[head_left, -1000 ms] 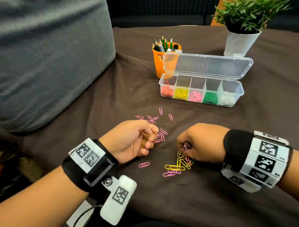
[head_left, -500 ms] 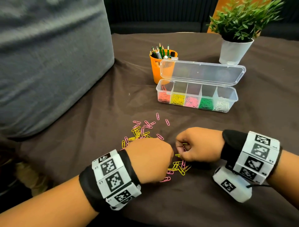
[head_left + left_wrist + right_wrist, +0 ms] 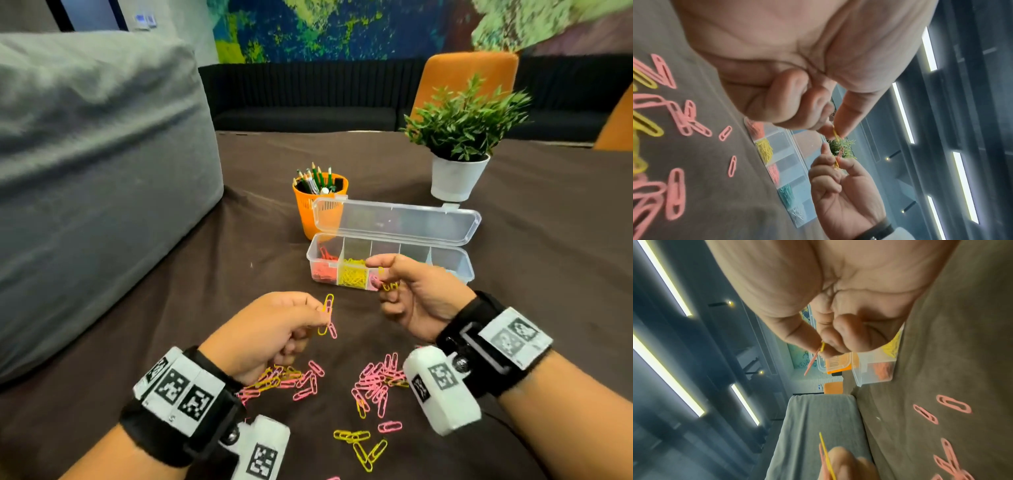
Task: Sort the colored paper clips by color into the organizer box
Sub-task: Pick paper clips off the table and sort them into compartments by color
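My left hand (image 3: 322, 320) is raised off the table and pinches a yellow and a pink paper clip (image 3: 327, 315) between thumb and fingertips; the left wrist view shows the yellow clip (image 3: 836, 134) at my fingertips. Held just in front of the clear organizer box (image 3: 462, 265), my right hand (image 3: 382, 282) pinches yellow and pink clips (image 3: 813, 356). The box lid (image 3: 394, 221) stands open. Its compartments hold red, yellow, pink, green and white clips. Loose pink and yellow clips (image 3: 373, 383) lie on the brown cloth below my hands.
An orange pencil cup (image 3: 308, 205) stands behind the box's left end. A potted plant (image 3: 457, 178) sits at the back right. A large grey cushion (image 3: 96, 171) fills the left side. More yellow clips (image 3: 359, 442) lie near the front edge.
Both hands have lifted off the clip pile, each holding clips. The right hand has moved up toward the box. The head view has tilted upward.
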